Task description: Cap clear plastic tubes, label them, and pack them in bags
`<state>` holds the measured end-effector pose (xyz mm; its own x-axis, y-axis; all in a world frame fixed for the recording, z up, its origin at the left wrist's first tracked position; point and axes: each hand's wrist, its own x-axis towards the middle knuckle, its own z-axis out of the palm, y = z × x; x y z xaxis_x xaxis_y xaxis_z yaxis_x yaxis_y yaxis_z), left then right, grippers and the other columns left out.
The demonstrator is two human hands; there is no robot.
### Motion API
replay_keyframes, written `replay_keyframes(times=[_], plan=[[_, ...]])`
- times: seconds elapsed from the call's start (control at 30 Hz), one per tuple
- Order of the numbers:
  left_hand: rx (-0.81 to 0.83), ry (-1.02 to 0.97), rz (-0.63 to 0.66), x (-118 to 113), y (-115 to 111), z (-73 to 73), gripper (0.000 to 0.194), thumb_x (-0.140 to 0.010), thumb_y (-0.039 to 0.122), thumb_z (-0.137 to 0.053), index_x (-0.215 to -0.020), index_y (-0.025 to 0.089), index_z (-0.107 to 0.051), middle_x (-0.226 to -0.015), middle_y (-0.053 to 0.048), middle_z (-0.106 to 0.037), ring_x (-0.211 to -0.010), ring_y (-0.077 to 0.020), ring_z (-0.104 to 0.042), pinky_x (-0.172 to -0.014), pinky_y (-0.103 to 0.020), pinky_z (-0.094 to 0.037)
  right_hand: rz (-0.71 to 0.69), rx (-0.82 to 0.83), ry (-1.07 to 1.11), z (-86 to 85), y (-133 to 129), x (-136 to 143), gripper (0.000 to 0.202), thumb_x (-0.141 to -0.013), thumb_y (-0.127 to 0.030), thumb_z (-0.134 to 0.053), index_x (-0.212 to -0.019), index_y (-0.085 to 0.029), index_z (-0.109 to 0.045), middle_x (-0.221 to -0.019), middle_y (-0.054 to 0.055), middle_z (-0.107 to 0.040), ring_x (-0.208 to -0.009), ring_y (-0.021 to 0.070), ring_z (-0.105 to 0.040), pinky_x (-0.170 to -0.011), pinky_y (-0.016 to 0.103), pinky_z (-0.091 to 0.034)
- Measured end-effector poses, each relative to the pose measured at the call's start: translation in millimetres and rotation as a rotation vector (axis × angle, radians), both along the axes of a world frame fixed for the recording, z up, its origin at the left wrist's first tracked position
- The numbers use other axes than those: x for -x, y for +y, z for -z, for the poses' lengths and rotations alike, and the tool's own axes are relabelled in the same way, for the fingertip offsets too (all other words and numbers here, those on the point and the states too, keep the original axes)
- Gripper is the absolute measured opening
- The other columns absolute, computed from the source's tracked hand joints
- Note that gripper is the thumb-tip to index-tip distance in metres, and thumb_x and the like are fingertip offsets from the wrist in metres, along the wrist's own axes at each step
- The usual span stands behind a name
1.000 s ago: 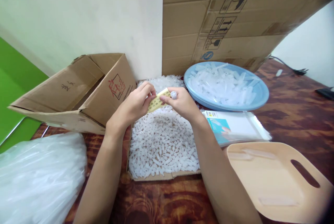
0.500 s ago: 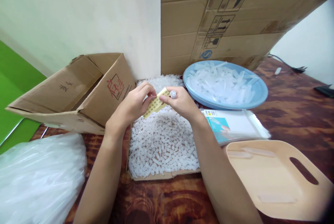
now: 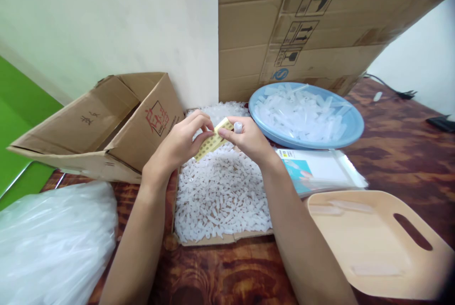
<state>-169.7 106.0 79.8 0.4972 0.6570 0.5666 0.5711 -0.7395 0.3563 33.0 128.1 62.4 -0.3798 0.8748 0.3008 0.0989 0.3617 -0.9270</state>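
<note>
Yellow dotted sheet point(image 3: 211, 143): between my two hands, slanting up toward the right one, above the white bits point(image 3: 222, 200). Left hand point(image 3: 179, 141): fingers curled, thumb and forefinger pinched together at the sheet's left edge. Right hand point(image 3: 251, 143): closed, thumb pressed on the sheet's upper right end, the other fingers partly hidden; a white piece point(image 3: 238, 127) pokes out of the same grip, only its rounded end visible. Below: the bits, spread over a cardboard tray point(image 3: 213, 242) on the table point(image 3: 216, 274). Right of my hands: blue basin point(image 3: 302, 142) heaped with clear strips point(image 3: 302, 113); nearer, packets point(image 3: 327, 167), then a beige tray point(image 3: 369, 243). Left: open box point(image 3: 142, 136); nearer, a plastic bag point(image 3: 57, 238). Behind the basin: large carton point(image 3: 256, 25)
</note>
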Motion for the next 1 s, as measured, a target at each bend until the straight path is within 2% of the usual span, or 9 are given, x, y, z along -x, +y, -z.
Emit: replay_keyframes(times=[0.27,0.63,0.73,0.83,0.93,1.0], plan=[[0.008,0.001,-0.011,-0.5,-2.3,-2.5,0.016,-0.098,0.007,-0.051,-0.095,0.022,-0.054,-0.100,-0.004,-0.060,-0.092,-0.0182,-0.060,-0.082,-0.032,-0.049,-0.053,0.030,0.066,-0.2,-1.6,2.1,0.033,-0.084,-0.047,-0.070,-0.069,-0.020,-0.059,-0.062,-0.004,-0.050,-0.060,0.0131,-0.046,-0.055,0.026,-0.036],[0.006,0.011,0.021,-0.3,-2.2,-3.4,0.015,-0.098,0.008,-0.046,-0.092,0.021,-0.048,-0.095,-0.005,-0.056,-0.087,-0.0188,-0.055,-0.077,-0.033,-0.047,-0.106,0.037,0.109,-0.3,-1.5,1.1,0.035,-0.083,-0.048,-0.073,-0.069,-0.019,-0.059,-0.061,-0.004,-0.049,-0.059,0.0123,-0.043,-0.054,0.025,-0.033],[-0.016,-0.008,0.010,1.7,-3.1,-4.8,0.012,-0.099,0.010,-0.050,-0.093,0.020,-0.053,-0.096,-0.004,-0.060,-0.088,-0.0175,-0.058,-0.078,-0.031,-0.049,-0.102,0.041,0.116,-0.9,-0.8,-0.5,0.034,-0.083,-0.046,-0.074,-0.070,-0.018,-0.060,-0.062,-0.005,-0.048,-0.060,0.0121,-0.043,-0.055,0.026,-0.033],[-0.060,-0.027,0.003,3.5,-4.0,-5.3,0.001,-0.099,0.019,-0.062,-0.100,0.019,-0.061,-0.099,-0.004,-0.067,-0.089,-0.0169,-0.064,-0.081,-0.030,-0.052,-0.085,0.028,0.135,-1.3,-0.5,-1.3,0.032,-0.084,-0.046,-0.074,-0.073,-0.018,-0.064,-0.062,-0.004,-0.049,-0.060,0.0123,-0.043,-0.055,0.026,-0.033],[-0.117,-0.044,-0.015,3.2,-3.9,-3.8,0.014,-0.093,0.027,-0.073,-0.103,0.019,-0.068,-0.099,-0.005,-0.073,-0.088,-0.0172,-0.069,-0.081,-0.029,-0.054,-0.062,0.007,0.152,-1.3,-0.7,-0.8,0.033,-0.085,-0.048,-0.074,-0.076,-0.017,-0.069,-0.063,-0.004,-0.052,-0.059,0.0120,-0.044,-0.056,0.026,-0.034],[-0.157,-0.065,-0.036,1.5,-3.3,-2.4,0.015,-0.091,0.027,-0.076,-0.101,0.018,-0.070,-0.096,-0.005,-0.075,-0.086,-0.0170,-0.070,-0.079,-0.027,-0.054,-0.037,-0.016,0.147,-1.5,-1.0,-0.3,0.035,-0.086,-0.050,-0.074,-0.077,-0.016,-0.070,-0.065,-0.003,-0.054,-0.060,0.0118,-0.044,-0.056,0.026,-0.036]])
